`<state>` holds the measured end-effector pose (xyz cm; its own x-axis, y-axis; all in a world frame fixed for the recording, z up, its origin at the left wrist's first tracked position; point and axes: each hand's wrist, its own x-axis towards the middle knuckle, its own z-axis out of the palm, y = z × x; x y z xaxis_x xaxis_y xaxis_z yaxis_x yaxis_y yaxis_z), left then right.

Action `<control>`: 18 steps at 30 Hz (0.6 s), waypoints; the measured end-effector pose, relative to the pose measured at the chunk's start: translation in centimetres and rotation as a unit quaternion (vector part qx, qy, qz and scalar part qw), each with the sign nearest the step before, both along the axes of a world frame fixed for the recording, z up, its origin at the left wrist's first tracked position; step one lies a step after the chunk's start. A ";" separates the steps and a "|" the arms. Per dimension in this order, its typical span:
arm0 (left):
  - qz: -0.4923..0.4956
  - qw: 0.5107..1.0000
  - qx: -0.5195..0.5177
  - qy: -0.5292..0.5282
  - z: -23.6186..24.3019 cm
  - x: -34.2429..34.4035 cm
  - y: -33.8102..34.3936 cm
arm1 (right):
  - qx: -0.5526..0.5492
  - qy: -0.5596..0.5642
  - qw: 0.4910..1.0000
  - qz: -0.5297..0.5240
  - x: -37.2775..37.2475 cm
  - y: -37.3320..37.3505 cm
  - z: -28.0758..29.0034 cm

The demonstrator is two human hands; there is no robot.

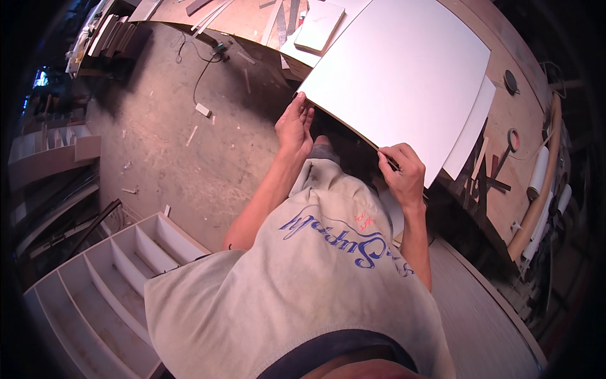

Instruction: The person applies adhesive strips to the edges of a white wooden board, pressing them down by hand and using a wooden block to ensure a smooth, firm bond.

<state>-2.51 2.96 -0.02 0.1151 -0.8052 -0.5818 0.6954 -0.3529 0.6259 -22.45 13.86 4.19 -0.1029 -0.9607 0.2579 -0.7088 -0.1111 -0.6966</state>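
A large white laminate sheet (401,76) lies tilted over the workbench edge in front of me. My left hand (295,126) has its fingers straight and pressed against the sheet's near left corner. My right hand (402,170) is closed around a dark pencil (388,159) whose tip rests along the sheet's near edge. A second white sheet (472,129) shows from under the large one on the right.
The wooden workbench (524,114) carries strips, a small white board (319,26) and rolls of edging (541,170). A white shelf unit with dividers (107,284) lies on the dusty floor at lower left. A cable (205,66) runs over the floor.
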 end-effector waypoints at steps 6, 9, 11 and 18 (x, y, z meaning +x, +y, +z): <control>-0.007 1.000 -0.028 0.012 0.7 -0.7 0.9 | -0.004 -0.035 0.999 -0.002 0.4 -0.1 -0.2; -0.048 0.999 -0.025 -0.003 0.3 -0.9 0.8 | -0.015 -0.034 0.999 -0.006 0.4 -0.3 -0.1; -0.045 0.999 -0.009 -0.020 0.5 -0.8 0.5 | -0.012 -0.037 0.999 -0.012 0.5 -0.4 -0.2; -0.051 0.998 0.003 0.021 0.6 -0.2 0.7 | -0.031 -0.011 0.999 -0.013 1.2 -0.1 -0.6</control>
